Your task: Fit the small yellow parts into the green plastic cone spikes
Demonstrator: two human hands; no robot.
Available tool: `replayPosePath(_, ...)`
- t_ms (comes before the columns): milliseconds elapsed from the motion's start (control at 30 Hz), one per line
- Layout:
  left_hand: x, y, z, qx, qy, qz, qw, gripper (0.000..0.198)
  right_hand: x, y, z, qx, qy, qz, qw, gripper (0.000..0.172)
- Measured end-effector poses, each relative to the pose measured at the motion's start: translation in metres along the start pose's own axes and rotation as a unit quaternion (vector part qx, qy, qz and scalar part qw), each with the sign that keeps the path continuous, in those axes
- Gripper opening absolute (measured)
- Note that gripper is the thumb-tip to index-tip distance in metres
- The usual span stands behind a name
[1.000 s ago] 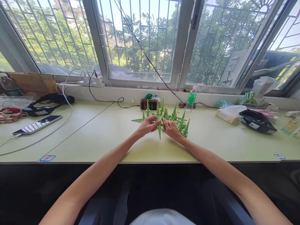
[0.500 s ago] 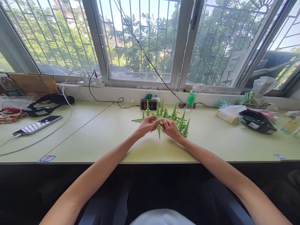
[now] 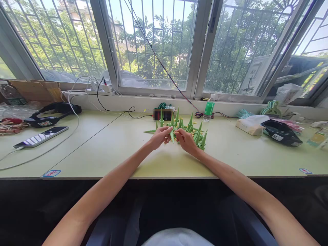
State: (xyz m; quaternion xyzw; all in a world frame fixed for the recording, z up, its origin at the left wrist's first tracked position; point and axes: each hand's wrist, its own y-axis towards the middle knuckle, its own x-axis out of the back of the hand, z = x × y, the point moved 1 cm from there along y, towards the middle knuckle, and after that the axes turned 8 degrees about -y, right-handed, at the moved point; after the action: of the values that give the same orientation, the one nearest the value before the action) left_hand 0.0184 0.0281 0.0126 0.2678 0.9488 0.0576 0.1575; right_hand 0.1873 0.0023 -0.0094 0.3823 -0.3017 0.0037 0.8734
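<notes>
Pinched in my left hand [image 3: 160, 136] is a green pointed cone piece [image 3: 172, 137], its tip angled down toward the table's front. Close on its right, my right hand [image 3: 187, 140] is closed, thumb and fingertips together beside the cone; whatever sits between them is too small to make out. Behind and around both hands stand several more green cones [image 3: 203, 139] on round bases, some upright and some tilted, with small yellow pieces [image 3: 194, 122] among them. My hands hide part of this group.
A water bottle [image 3: 209, 108] and a dark device [image 3: 164, 114] stand behind the cones. On the right are a tissue pack [image 3: 251, 124] and a black headset [image 3: 282, 133]. A phone [image 3: 42, 136] with a white cable and another headset [image 3: 51, 114] lie left.
The cone in my left hand has tipped and moved slightly up and left. My right hand has drawn a little away from it, so the fingertips are farther apart.
</notes>
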Motion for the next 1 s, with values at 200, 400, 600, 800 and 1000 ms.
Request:
replayPosePath(200, 0.0011, -0.0023, 0.0004, -0.010, 0.025, 0.020, 0.999, 0.043, 0.0009, 0.0000, -0.0007, -0.012, -0.016, 0.002, 1.000, 0.043)
replayPosePath(400, -0.0028, -0.0039, -0.0013, -0.021, 0.053, 0.033, 0.998, 0.044, -0.0024, 0.0005, -0.0041, -0.057, 0.002, 0.007, 0.998, 0.050)
replayPosePath(600, -0.0017, -0.0036, 0.0019, -0.046, 0.104, 0.036, 0.993, 0.044, -0.0053, 0.0016, -0.0053, -0.102, 0.080, 0.018, 0.991, 0.057)
replayPosePath(800, -0.0029, -0.0056, 0.0003, -0.077, 0.130, 0.039, 0.988, 0.041, -0.0056, 0.0028, -0.0032, -0.117, 0.112, 0.019, 0.987, 0.061)
replayPosePath(1000, -0.0072, -0.0080, -0.0019, -0.091, 0.160, 0.017, 0.983, 0.043, -0.0071, 0.0035, -0.0046, -0.125, 0.132, 0.019, 0.983, 0.061)
